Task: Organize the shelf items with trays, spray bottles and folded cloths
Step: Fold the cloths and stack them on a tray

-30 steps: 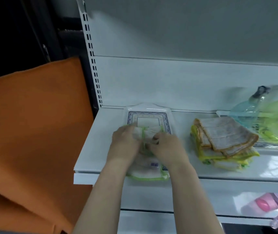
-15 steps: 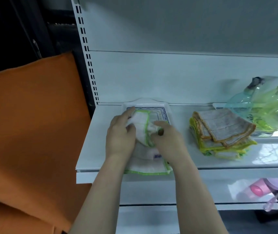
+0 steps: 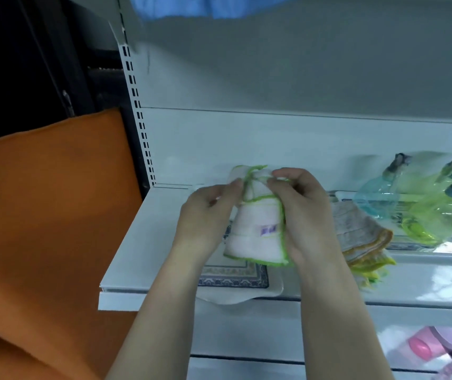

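From the head camera: pinches a soft white, green-hemmed cloth [image 3: 257,231] in left hand [image 3: 205,215] and right hand [image 3: 304,215], each grip closed on its upper folds, above a glossy blue-bordered tray [image 3: 235,296] on the flat white shelf [image 3: 148,256], near stacked fuzzy cloths [image 3: 356,234] and translucent spray bottles [image 3: 425,212].

Bare shelf [image 3: 148,242] lies open at 9 o'clock of the patterned tray [image 3: 246,294]. The stack of folded cloths [image 3: 356,234] blocks 3 o'clock, spray bottles [image 3: 425,215] crowd 2 o'clock, and the back panel [image 3: 246,138] closes 12 o'clock.
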Demonstrator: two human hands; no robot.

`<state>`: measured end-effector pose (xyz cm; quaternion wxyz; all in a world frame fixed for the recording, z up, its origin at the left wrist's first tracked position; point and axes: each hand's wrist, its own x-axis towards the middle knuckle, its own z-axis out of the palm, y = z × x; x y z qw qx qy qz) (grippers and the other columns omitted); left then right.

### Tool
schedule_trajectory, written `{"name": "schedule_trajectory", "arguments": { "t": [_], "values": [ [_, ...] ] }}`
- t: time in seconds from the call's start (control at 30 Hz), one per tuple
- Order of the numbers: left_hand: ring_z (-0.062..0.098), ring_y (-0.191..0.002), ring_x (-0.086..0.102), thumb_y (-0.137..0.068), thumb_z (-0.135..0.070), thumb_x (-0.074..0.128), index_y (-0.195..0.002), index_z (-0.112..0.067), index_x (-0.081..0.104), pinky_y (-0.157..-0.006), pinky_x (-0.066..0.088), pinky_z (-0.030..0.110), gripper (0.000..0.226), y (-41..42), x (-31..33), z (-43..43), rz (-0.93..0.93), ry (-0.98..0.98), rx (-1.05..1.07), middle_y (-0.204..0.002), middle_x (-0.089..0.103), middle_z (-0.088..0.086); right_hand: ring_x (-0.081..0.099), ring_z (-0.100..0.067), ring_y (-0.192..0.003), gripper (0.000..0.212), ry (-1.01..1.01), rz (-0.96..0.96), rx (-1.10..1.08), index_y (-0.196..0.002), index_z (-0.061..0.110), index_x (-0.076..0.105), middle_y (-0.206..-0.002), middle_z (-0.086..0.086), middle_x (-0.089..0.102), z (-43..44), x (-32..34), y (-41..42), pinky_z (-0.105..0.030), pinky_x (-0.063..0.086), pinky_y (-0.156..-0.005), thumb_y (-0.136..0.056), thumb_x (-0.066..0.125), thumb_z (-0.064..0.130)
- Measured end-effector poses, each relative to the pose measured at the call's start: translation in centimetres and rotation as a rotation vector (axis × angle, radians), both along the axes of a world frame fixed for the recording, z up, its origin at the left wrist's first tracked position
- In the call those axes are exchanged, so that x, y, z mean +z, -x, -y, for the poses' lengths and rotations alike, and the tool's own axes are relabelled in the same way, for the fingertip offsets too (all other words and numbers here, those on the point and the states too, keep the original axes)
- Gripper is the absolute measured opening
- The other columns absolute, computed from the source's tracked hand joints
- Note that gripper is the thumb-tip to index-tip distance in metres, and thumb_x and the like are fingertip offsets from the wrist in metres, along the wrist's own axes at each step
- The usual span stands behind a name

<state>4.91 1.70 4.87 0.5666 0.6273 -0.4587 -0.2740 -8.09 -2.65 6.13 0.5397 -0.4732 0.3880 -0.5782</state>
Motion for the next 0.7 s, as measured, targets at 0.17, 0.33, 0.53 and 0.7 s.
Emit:
{"name": "schedule_trajectory", "arguments": {
  "t": [0.17, 0.33, 0.53, 0.7],
  "values": [
    [0.016, -0.080, 0.066, -0.094, -0.025, 0.061, -0.087, -0.023, 0.077, -0.059, 0.051, 0.025, 0.017, 2.1, 0.7, 0.2, -0.186, -0.041, -0.060, -0.083, 0.074, -0.007, 0.059, -0.023, -0.077, 0.022, 0.007, -0.057, 0.208, -0.079, 0.020, 0.070, -0.086, -0.015, 0.060, 0.2, 0.2, 0.7, -0.035, 0.047, -0.069, -0.089, 0.061, 0.003],
    [0.023, -0.079, 0.066, -0.092, -0.015, 0.060, -0.092, -0.018, 0.078, -0.050, 0.048, 0.024, 0.018, 1.9, 0.9, 0.1, -0.347, -0.006, 0.154, -0.086, 0.075, 0.003, 0.051, -0.022, -0.078, 0.025, 0.054, -0.129, 0.167, -0.075, 0.021, 0.069, -0.082, -0.010, 0.052, 0.8, 0.1, 1.7, -0.039, 0.046, -0.070, -0.088, 0.056, 0.005],
    [0.012, -0.042, 0.034, -0.094, -0.004, 0.051, -0.114, -0.027, 0.065, -0.036, 0.031, 0.020, 0.034, 0.4, 1.3, -1.5, -0.464, 0.195, 0.332, -0.063, 0.043, 0.001, 0.037, -0.007, -0.051, 0.012, 0.128, -0.270, -0.052, -0.073, 0.020, 0.067, -0.057, 0.012, 0.049, 1.1, 0.1, 3.5, -0.026, 0.030, -0.055, -0.078, 0.056, 0.017],
    [0.013, -0.045, 0.036, -0.092, -0.001, 0.049, -0.116, -0.030, 0.067, -0.039, 0.031, 0.021, 0.042, -0.5, 2.9, -3.2, -0.571, 0.247, 0.266, -0.078, 0.050, 0.010, 0.032, -0.007, -0.046, 0.028, 0.090, -0.379, -0.090, -0.094, 0.027, 0.067, -0.064, 0.001, 0.040, 1.5, -1.0, 4.4, -0.023, 0.028, -0.047, -0.087, 0.051, 0.006]
  ]
}}
